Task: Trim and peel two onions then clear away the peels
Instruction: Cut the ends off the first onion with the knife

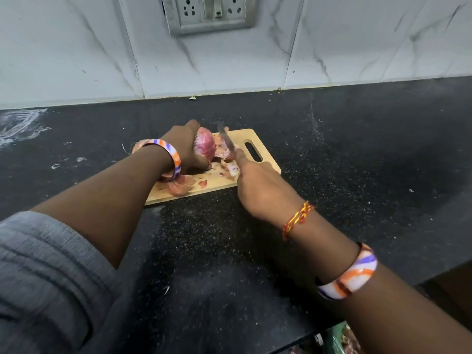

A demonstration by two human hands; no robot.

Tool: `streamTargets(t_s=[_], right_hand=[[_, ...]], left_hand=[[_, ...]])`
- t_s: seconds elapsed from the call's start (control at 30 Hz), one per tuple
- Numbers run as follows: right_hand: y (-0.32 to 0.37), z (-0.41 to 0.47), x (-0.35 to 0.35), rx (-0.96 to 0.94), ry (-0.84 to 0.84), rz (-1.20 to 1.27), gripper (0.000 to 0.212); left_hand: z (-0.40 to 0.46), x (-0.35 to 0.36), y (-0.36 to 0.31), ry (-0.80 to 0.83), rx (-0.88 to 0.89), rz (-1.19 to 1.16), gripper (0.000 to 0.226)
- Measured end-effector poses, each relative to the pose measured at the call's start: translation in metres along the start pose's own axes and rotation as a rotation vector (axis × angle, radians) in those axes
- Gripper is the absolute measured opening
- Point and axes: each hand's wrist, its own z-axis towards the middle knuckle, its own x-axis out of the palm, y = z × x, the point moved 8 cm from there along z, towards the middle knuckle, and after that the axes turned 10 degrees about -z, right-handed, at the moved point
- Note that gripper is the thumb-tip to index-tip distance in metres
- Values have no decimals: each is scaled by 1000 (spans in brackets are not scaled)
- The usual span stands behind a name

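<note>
A red onion (pixel 204 145) stands on a wooden cutting board (pixel 265 166) on the black counter. My left hand (pixel 182 146) grips the onion from its left side. My right hand (pixel 258 182) holds a knife (pixel 226 140), its blade pointing away from me and lying just right of the onion. Pinkish onion peels (pixel 178 187) are scattered over the board's near left part and around the onion. A second onion (pixel 136 146) shows partly behind my left wrist, mostly hidden.
The board has a handle slot (pixel 252 150) at its right end. Black speckled counter (pixel 357 149) spreads all around, ending at a white marble-patterned wall (pixel 76 60) with a socket panel (pixel 209 14). White smears (pixel 18 126) mark the counter's far left.
</note>
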Motion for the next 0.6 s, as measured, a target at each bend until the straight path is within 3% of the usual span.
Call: streamTargets(t_s=[0.1, 0.27, 0.43, 0.6], right_hand=[[3, 5, -11, -19, -65, 75, 64], [13, 10, 31, -5, 99, 59, 67], [12, 4, 30, -12, 137, -72, 72], [7, -2, 11, -25, 116, 11, 70]], left_hand=[[0, 1, -1, -3, -9, 5, 79], [-2, 2, -5, 7, 4, 13, 78], [-5, -3, -1, 4, -38, 27, 78], [-7, -7, 1, -17, -64, 59, 81]])
